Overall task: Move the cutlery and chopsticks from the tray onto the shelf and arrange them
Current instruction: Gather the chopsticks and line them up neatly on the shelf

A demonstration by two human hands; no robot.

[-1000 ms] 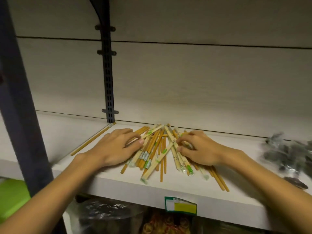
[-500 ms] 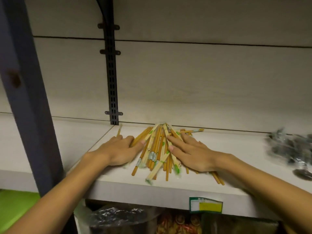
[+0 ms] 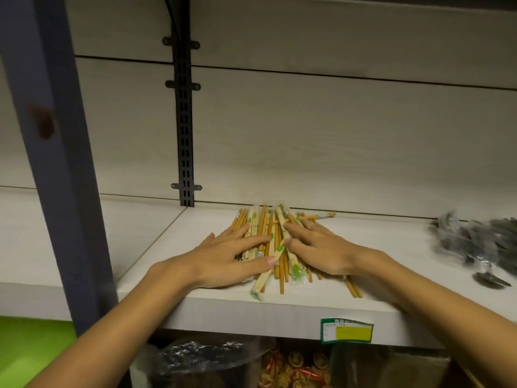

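Chopsticks, some bare wood and some in paper sleeves with green print, lie in a loose heap on the pale wood-grain shelf, their far ends close to the back panel and their near ends fanning out toward the shelf's front edge. A dark blue upright post crosses the left foreground, and a black slotted bracket rail runs down the back panel to the shelf just left of the heap. The left hand lies flat on the heap's left side, fingers straight and spread, pressing on the sticks. The right hand does the same on the right side, fingers extended over the sticks, thumb near the left hand's fingertips. Clear bags of dark plastic cutlery sit well apart at the right end of the shelf. A green and yellow price label is stuck on the shelf's front edge below the right forearm.
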